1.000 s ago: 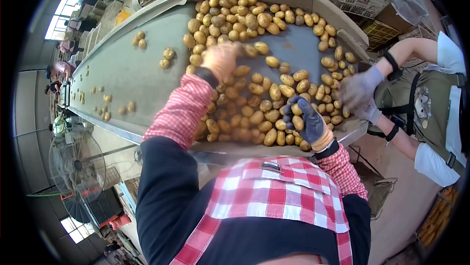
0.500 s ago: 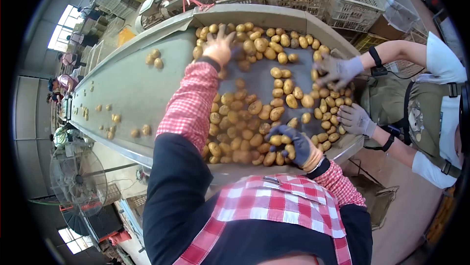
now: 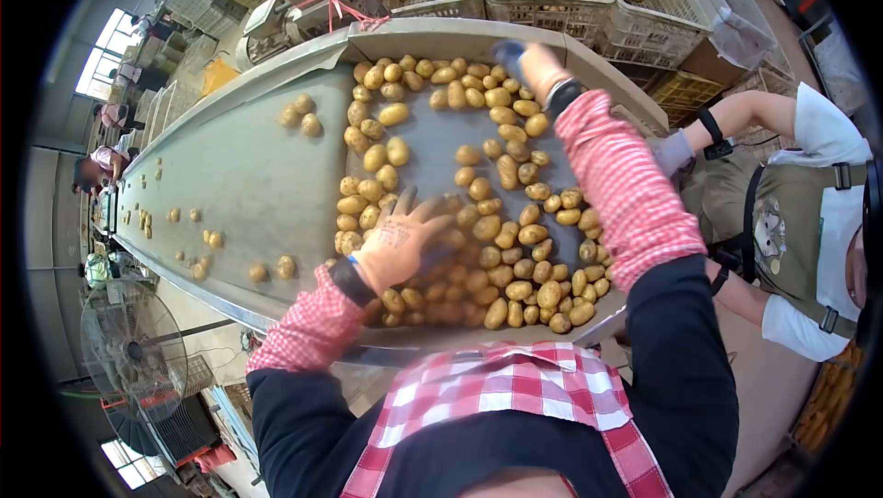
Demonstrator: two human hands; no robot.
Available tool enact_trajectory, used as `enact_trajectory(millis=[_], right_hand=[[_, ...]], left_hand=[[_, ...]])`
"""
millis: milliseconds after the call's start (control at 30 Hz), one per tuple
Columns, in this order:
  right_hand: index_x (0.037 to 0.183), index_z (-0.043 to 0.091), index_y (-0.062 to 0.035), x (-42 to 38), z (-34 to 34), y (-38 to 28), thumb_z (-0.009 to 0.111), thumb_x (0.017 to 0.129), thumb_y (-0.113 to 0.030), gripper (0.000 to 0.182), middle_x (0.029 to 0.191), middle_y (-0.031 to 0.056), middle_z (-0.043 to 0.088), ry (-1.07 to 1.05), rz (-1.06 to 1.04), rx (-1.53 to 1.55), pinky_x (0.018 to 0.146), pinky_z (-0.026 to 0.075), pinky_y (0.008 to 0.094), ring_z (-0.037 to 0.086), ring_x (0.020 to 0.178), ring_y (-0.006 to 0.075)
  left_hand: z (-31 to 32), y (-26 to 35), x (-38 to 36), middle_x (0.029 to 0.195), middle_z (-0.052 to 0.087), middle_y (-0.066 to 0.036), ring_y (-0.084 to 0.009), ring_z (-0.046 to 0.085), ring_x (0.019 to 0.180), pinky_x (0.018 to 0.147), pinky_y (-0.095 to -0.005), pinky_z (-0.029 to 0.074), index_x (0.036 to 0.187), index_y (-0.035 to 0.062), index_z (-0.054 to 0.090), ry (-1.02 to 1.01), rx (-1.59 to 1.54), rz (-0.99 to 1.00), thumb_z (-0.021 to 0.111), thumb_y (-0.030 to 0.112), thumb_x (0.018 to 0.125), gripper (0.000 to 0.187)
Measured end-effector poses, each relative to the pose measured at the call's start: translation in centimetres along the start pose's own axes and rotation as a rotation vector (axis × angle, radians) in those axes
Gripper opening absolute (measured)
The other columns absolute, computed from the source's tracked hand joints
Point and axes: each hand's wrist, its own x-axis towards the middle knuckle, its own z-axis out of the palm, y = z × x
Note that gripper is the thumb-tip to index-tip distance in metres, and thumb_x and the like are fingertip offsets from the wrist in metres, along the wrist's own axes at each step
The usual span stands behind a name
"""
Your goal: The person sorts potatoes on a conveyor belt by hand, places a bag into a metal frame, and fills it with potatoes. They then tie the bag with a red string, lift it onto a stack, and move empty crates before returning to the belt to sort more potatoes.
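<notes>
While left hand [image 3: 395, 248] splays its fingers, potatoes [image 3: 487, 228] lie close at three o'clock, long axes mixed; right hand [image 3: 531, 64] farther, toward one o'clock, blurred, finger state can't tell.

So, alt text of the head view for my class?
An orange-backed gloved left hand spreads over oval yellow-brown potatoes on a grey surface, while the dark-and-orange gloved right hand is near the beige far rim. Pale plastic crates stand beyond; a white-sleeved co-worker is at right.
</notes>
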Motion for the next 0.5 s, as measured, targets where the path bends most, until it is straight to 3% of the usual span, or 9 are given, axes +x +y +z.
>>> enact_trajectory(millis=[33, 67, 100, 167, 233, 367, 400, 433, 500], right_hand=[[0.121, 0.069, -0.0080, -0.4, 2.1, 0.3, 0.064, 0.091, -0.012, 0.030, 0.109, 0.0082, 0.074, -0.080, -0.084, -0.048, 0.096, 0.048, 0.0327, 0.065, 0.103, 0.0180], [0.125, 0.067, -0.0111, -0.8, 4.5, 1.1, 0.062, 0.090, -0.010, 0.035, 0.121, 0.0115, 0.069, -0.114, -0.098, -0.149, 0.099, 0.049, 0.0361, 0.066, 0.109, 0.0254], [0.136, 0.059, -0.0166, -3.0, 5.5, -1.0, 0.059, 0.089, -0.006, 0.048, 0.137, 0.0132, 0.058, -0.093, -0.144, -0.456, 0.104, 0.048, 0.0384, 0.061, 0.119, 0.0313], [0.143, 0.051, -0.0265, -3.7, 6.1, -4.0, 0.049, 0.097, -0.011, 0.048, 0.145, 0.0125, 0.049, -0.131, -0.021, -0.781, 0.105, 0.047, 0.0400, 0.055, 0.129, 0.0299], [0.145, 0.048, -0.0205, -2.9, 6.3, -3.3, 0.048, 0.098, -0.013, 0.047, 0.144, 0.0135, 0.051, -0.177, -0.041, -0.673, 0.106, 0.046, 0.0414, 0.056, 0.127, 0.0307], [0.143, 0.049, -0.0166, -3.6, 4.1, -3.1, 0.048, 0.095, -0.012, 0.048, 0.142, 0.0178, 0.055, -0.355, 0.202, -0.420, 0.109, 0.044, 0.0426, 0.053, 0.131, 0.0318], [0.143, 0.050, -0.0163, -4.8, 4.5, -2.8, 0.047, 0.095, -0.011, 0.048, 0.138, 0.0178, 0.058, -0.344, 0.054, -0.513, 0.108, 0.045, 0.0417, 0.056, 0.127, 0.0316], [0.142, 0.050, -0.0157, -6.1, 4.9, -2.5, 0.047, 0.094, -0.010, 0.048, 0.135, 0.0173, 0.060, -0.312, 0.092, -0.490, 0.105, 0.047, 0.0413, 0.061, 0.121, 0.0326], [0.140, 0.052, -0.0155, -9.4, 5.8, -1.8, 0.049, 0.091, -0.007, 0.049, 0.133, 0.0183, 0.061, -0.282, -0.037, -0.482, 0.099, 0.050, 0.0431, 0.064, 0.114, 0.0332]], left_hand=[[0.0, 0.0, -0.2, 0.147, 0.046, -0.020, -0.0495, 0.036, 0.138, 0.113, -0.0577, 0.033, 0.137, 0.0147, 0.059, 0.000, 0.005, -0.002, 0.065, 0.034, 0.091, 0.050], [0.0, 0.0, -0.5, 0.146, 0.047, -0.020, -0.0482, 0.039, 0.136, 0.112, -0.0557, 0.035, 0.136, 0.0136, 0.059, 0.039, -0.059, 0.001, 0.065, 0.032, 0.091, 0.048], [-0.3, -0.1, -0.9, 0.144, 0.049, -0.020, -0.0469, 0.041, 0.134, 0.111, -0.0536, 0.036, 0.135, 0.0124, 0.059, 0.084, -0.121, 0.002, 0.065, 0.030, 0.091, 0.047], [-0.9, 0.6, -1.0, 0.137, 0.054, -0.020, -0.0433, 0.047, 0.130, 0.108, -0.0497, 0.040, 0.131, 0.0082, 0.061, 0.207, -0.164, 0.024, 0.065, 0.020, 0.091, 0.042], [-1.8, 1.6, -1.4, 0.137, 0.055, -0.019, -0.0408, 0.048, 0.130, 0.107, -0.0481, 0.041, 0.130, 0.0066, 0.061, 0.240, -0.250, 0.036, 0.066, 0.018, 0.091, 0.042], [-2.9, 3.5, -2.8, 0.136, 0.057, -0.019, -0.0388, 0.051, 0.129, 0.107, -0.0457, 0.042, 0.130, 0.0047, 0.061, 0.315, -0.334, 0.043, 0.067, 0.015, 0.090, 0.041], [-3.4, 3.8, -3.3, 0.136, 0.058, -0.019, -0.0383, 0.053, 0.128, 0.107, -0.0444, 0.042, 0.129, 0.0038, 0.061, 0.348, -0.405, 0.021, 0.067, 0.013, 0.090, 0.041], [-3.5, 4.1, -3.9, 0.135, 0.058, -0.019, -0.0378, 0.054, 0.127, 0.107, -0.0431, 0.043, 0.129, 0.0030, 0.061, 0.378, -0.479, 0.000, 0.068, 0.011, 0.089, 0.041], [-2.5, 3.6, -5.4, 0.132, 0.061, -0.020, -0.0335, 0.058, 0.123, 0.106, -0.0383, 0.043, 0.129, -0.0002, 0.061, 0.471, -0.521, -0.085, 0.066, 0.001, 0.087, 0.042]])
